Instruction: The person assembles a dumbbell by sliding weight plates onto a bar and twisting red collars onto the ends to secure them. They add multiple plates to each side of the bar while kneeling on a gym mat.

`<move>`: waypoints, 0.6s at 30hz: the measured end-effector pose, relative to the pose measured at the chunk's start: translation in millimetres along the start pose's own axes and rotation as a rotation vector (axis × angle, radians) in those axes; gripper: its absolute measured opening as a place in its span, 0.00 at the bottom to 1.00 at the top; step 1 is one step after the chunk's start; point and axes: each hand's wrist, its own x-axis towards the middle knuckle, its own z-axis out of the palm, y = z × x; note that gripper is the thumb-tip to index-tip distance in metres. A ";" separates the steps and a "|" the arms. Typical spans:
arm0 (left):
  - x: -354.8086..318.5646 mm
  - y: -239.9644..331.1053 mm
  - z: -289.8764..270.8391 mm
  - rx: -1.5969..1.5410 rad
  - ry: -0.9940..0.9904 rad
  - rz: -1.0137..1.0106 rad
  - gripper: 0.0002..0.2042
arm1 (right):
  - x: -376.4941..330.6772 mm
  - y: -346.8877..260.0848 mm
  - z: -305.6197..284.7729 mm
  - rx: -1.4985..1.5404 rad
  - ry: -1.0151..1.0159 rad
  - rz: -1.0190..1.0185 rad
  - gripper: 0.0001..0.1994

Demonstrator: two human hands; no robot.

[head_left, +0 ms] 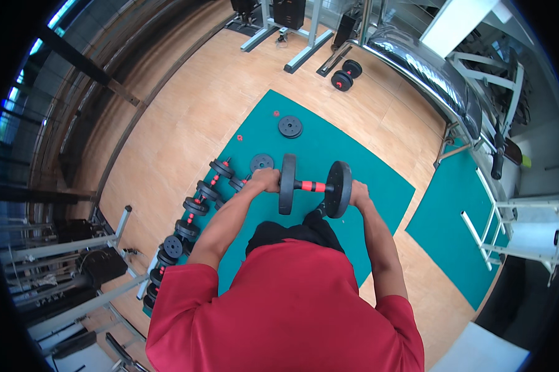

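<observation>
A dumbbell (313, 186) with a red and black bar and two black plates is held level in front of my body, above the green mat. My left hand (266, 180) is closed at its left end, outside the left plate. At the opposite end my right hand (358, 193) is closed, partly hidden by the right plate. Past the dumbbell, a black weight plate (290, 126) lies flat on the mat, and another weight plate (262, 162) lies just beyond my left hand. Two small red collars, a far collar (276, 113) and a nearer collar (240, 137), lie near them.
A row of dumbbells (196, 206) runs along the left edge of the green mat (366, 167). Another dumbbell (346, 75) rests on the tiled floor ahead. White-framed gym machines (87, 273) stand at left, with a padded bench (425, 71) at right.
</observation>
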 end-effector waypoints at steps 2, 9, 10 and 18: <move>11.3 3.8 -1.2 -0.043 0.028 -0.073 0.17 | 25.2 9.8 -19.4 -0.049 -0.069 -0.067 0.09; 56.7 9.1 -22.9 -0.169 0.070 -0.286 0.23 | 142.7 24.6 -87.4 -0.226 -0.149 -0.256 0.10; 63.1 1.9 -14.6 -0.178 0.109 -0.311 0.22 | 159.8 16.0 -97.6 -0.239 -0.165 -0.289 0.10; 81.0 0.8 -25.3 -0.392 0.152 -0.566 0.17 | 275.6 -8.9 -120.0 -0.399 -0.172 -0.548 0.10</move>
